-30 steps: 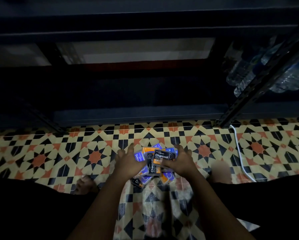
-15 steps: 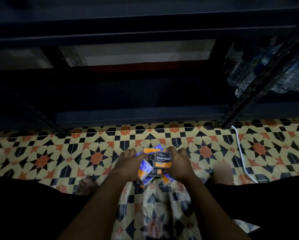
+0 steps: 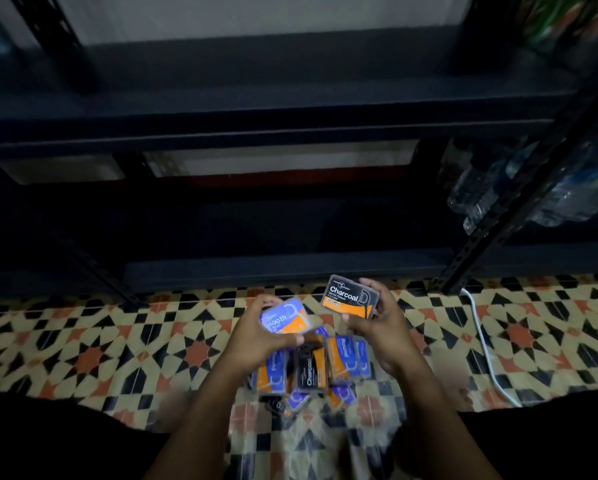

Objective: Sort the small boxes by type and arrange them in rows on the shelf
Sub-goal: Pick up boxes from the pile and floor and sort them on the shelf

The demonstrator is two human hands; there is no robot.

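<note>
Fingers and thumb of the right hand point(image 3: 382, 327) pinch a black-and-orange Charcoal box point(image 3: 350, 297) by its edges, lifted just above the floor pile; the left hand point(image 3: 256, 332) curls round a blue-and-orange Smooth box point(image 3: 284, 319) in the same way. Each hand carries one type, so the sorting looks barely begun. To do this step well, keep the labels face up, keep each type in its own hand, and start two separate rows on the dark shelf board point(image 3: 276, 268) just beyond the hands. The remaining boxes point(image 3: 313, 370) lie in a mixed heap on the patterned tile floor point(image 3: 100, 348) between the forearms; some lie on edge, so picking from the top seems safest. A shelf upright point(image 3: 519, 216) stands to the right with water bottles point(image 3: 481, 192) behind it, and a white cable point(image 3: 481, 341) runs near its foot, well clear of the heap. The light is dim, so labels may be hard to read.
</note>
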